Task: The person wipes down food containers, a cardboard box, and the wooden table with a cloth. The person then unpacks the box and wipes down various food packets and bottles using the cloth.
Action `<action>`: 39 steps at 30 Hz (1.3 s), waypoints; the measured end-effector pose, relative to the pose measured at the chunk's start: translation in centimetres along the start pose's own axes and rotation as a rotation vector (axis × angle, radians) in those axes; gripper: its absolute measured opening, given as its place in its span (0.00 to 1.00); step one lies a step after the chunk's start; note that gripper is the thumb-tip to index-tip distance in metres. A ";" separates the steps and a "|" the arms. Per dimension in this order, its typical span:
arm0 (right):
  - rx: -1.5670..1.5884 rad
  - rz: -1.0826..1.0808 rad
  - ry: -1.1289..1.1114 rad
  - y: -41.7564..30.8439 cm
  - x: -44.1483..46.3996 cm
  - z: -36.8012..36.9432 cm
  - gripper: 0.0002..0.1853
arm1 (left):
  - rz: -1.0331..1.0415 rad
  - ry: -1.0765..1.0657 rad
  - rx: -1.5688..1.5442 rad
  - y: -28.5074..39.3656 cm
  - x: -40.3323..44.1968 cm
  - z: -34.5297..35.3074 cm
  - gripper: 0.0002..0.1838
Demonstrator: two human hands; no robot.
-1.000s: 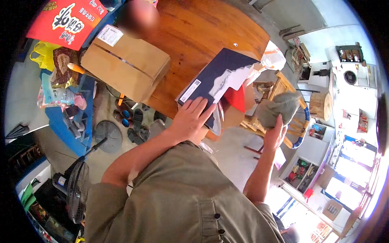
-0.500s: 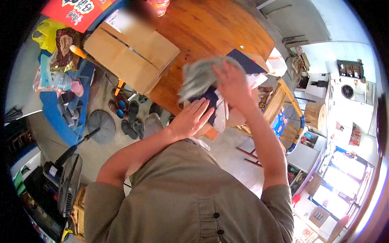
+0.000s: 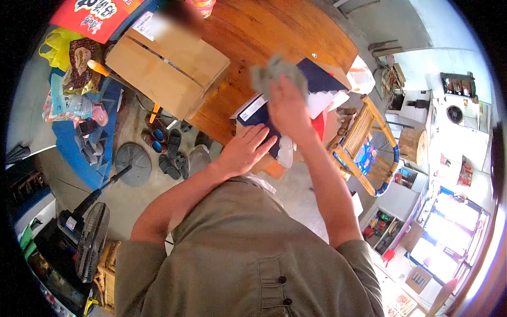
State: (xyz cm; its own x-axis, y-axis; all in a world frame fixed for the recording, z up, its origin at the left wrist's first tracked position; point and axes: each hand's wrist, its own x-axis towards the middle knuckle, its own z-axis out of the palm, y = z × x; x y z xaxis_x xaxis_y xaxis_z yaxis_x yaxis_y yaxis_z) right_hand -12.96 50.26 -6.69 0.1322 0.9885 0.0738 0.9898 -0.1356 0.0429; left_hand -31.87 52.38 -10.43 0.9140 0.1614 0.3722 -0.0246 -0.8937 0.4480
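A crumpled grey-green cloth (image 3: 279,74) is bunched under the fingers of my right hand (image 3: 289,108), which grips it over a dark blue cardboard box (image 3: 319,78). The cloth is slightly blurred. My left hand (image 3: 244,150) lies flat with its fingers stretched out on the near part of the box, beside a white label (image 3: 252,109). White jagged edges show along the box's right side, and a bit of red shows beside my right wrist. My right hand and forearm hide the middle of the box.
The box sits at the edge of a wooden table (image 3: 274,31). A brown carton (image 3: 163,68) stands to the left, with a red box (image 3: 95,18) beyond it. At right is a bamboo chair (image 3: 364,142); sandals (image 3: 171,153) and a fan (image 3: 92,240) are at lower left.
My right hand has moved left with the cloth, baring more of the dark blue surface and the white label. My left hand stays nearly in place on the box.
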 end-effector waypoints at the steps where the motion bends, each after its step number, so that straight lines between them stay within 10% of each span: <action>1: 0.167 -0.009 0.008 -1.4 -1.1 -0.3 0.23 | -0.009 0.024 0.019 -0.1 -0.2 -0.2 0.20; 6: 0.601 0.096 -0.035 -4.5 -4.9 -3.4 0.22 | -0.058 0.180 -0.026 -1.1 0.0 -0.7 0.06; 14: 0.626 -0.003 -0.010 -4.8 -8.3 -3.7 0.20 | -0.363 0.231 -0.135 -1.6 -1.7 -3.3 0.25; 17: 0.692 -0.044 -0.015 -3.7 -9.0 -3.4 0.19 | -0.498 0.141 -0.215 -1.9 -0.7 -3.9 0.50; 24: 0.592 -0.053 -0.061 -3.7 -9.6 -3.9 0.14 | -0.589 0.072 -0.389 -2.7 -1.1 -2.0 0.57; 29: 0.439 0.039 0.040 -5.3 -9.0 -5.2 0.13 | -0.757 0.058 -1.180 -4.2 -3.1 1.1 0.58; 39: 0.436 -0.175 -0.135 -2.7 -11.7 -4.0 0.17 | -0.599 -0.085 -1.002 -4.5 -4.0 3.0 0.57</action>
State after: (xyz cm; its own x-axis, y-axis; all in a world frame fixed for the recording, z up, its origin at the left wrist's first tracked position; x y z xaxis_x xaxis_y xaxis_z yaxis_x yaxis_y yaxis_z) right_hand -17.42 38.83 -3.66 -0.0613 0.9977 -0.0282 0.9235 0.0460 -0.3807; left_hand -34.25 54.50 -16.36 0.9111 0.3821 -0.1543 0.1456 0.0518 0.9880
